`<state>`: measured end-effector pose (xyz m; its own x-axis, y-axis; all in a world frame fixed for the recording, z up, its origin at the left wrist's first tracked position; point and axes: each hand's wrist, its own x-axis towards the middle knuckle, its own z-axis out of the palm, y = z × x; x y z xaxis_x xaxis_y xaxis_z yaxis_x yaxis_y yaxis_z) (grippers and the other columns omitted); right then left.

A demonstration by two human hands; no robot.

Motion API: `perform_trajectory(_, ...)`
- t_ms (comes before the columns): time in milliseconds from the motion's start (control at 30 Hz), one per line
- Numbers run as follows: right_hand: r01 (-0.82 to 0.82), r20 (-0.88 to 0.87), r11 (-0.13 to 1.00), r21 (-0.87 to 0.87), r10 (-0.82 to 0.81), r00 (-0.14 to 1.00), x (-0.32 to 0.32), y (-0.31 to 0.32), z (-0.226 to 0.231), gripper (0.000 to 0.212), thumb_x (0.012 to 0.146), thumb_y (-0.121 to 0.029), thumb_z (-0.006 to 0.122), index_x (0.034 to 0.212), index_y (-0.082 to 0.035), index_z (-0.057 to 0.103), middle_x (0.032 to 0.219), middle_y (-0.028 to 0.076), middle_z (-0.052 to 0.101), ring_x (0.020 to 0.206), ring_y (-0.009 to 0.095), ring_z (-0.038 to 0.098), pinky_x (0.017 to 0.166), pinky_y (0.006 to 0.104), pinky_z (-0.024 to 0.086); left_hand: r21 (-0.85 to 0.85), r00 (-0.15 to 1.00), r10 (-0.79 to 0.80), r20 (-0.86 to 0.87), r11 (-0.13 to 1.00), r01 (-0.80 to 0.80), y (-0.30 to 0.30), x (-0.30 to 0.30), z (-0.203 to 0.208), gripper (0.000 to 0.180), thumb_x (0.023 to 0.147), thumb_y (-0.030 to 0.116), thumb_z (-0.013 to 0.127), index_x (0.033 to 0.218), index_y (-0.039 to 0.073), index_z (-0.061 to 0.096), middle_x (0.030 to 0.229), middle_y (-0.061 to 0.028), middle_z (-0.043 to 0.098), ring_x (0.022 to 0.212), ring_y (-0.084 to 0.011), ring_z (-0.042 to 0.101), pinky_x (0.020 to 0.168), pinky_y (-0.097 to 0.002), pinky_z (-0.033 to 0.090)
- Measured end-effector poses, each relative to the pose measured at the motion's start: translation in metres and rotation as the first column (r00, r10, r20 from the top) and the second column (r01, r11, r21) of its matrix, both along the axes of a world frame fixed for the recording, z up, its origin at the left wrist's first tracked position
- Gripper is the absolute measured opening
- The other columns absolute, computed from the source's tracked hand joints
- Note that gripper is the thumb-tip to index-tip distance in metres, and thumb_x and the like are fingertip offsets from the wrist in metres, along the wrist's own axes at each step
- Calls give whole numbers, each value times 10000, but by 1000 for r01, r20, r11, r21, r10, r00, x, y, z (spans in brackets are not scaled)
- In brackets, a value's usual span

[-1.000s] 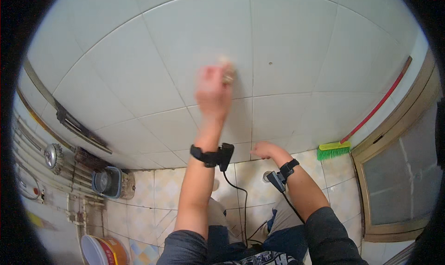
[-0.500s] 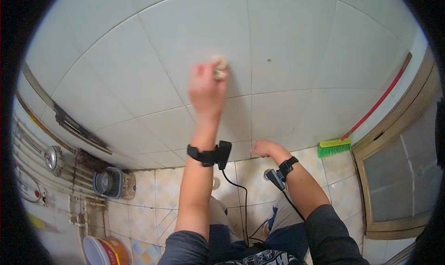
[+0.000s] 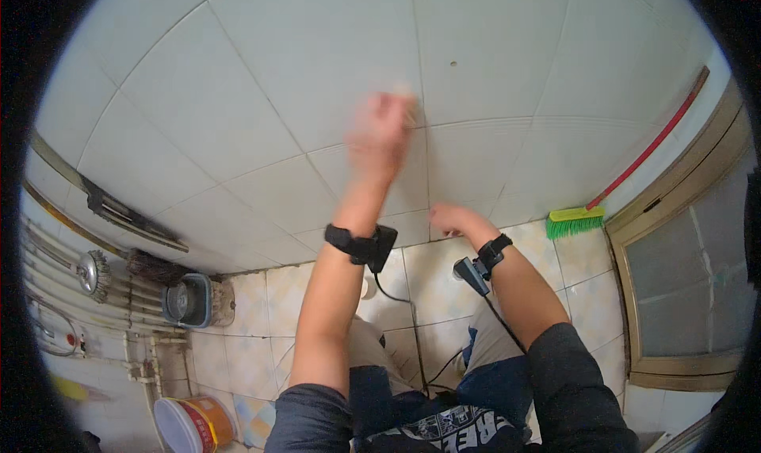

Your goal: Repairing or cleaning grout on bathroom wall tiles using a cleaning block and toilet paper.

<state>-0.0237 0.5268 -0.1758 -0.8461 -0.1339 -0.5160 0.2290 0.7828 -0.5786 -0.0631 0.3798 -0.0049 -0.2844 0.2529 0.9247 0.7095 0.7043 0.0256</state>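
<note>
My left hand is raised against the white tiled wall and smeared by motion. Its fingers close round a small cream crumpled cloth, of which only a blurred edge shows at the wall, beside a vertical tile joint. Lower and to the right, my right hand hangs near the foot of the wall with its fingers curled in; nothing shows in it. Each wrist wears a black strap with a small device and a cable.
A green-bristled broom with a red handle leans at the right, beside a framed door. Pipes, a grey-blue basin and an orange bucket stand at the left. Tiled floor runs below.
My left hand has moved right along the wall with the cloth, toward the vertical joint. The view has tilted down slightly, and my right hand stays curled near the wall's foot.
</note>
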Motion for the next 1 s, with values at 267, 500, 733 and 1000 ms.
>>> perform_trajectory(267, -57, 20, 995, 83, 56, 998, 3, -9, 25, 318, 828, -272, 464, 830, 31, 563, 751, 142, 607, 617, 234, 606, 504, 349, 491, 233, 984, 100, -148, 970, -64, -33, -12, 21, 229, 670, 94, 691, 878, 130, 602, 766, -59, 522, 673, -231, 534, 539, -347, 457)
perform_trajectory(500, -58, 77, 987, 148, 47, 996, 10, -12, 18, 360, 830, -300, 481, 864, 47, 570, 767, 138, 617, 637, 214, 611, 536, 340, 502, 84, 994, 93, -63, 993, -87, -42, -7, 5, 247, 685, 106, 680, 916, 154, 607, 810, -57, 558, 741, -228, 564, 582, -346, 480)
perform_trajectory(733, -53, 26, 992, 111, 50, 998, 8, -4, 8, 372, 821, -291, 465, 811, 53, 608, 728, 177, 630, 573, 260, 589, 512, 380, 480, 666, 985, 155, 73, 728, -163, -97, -8, 59, 257, 727, 172, 695, 952, 79, 610, 802, -77, 555, 767, -222, 545, 673, -337, 451)
perform_trajectory(1000, -170, 163, 967, 192, 139, 977, 4, -11, -2, 347, 819, -324, 493, 921, -5, 581, 803, 99, 636, 719, 189, 630, 590, 325, 516, 251, 999, -17, 41, 968, 6, -21, 1, 36, 254, 684, 154, 708, 918, 140, 610, 801, -81, 545, 728, -264, 543, 592, -358, 456)
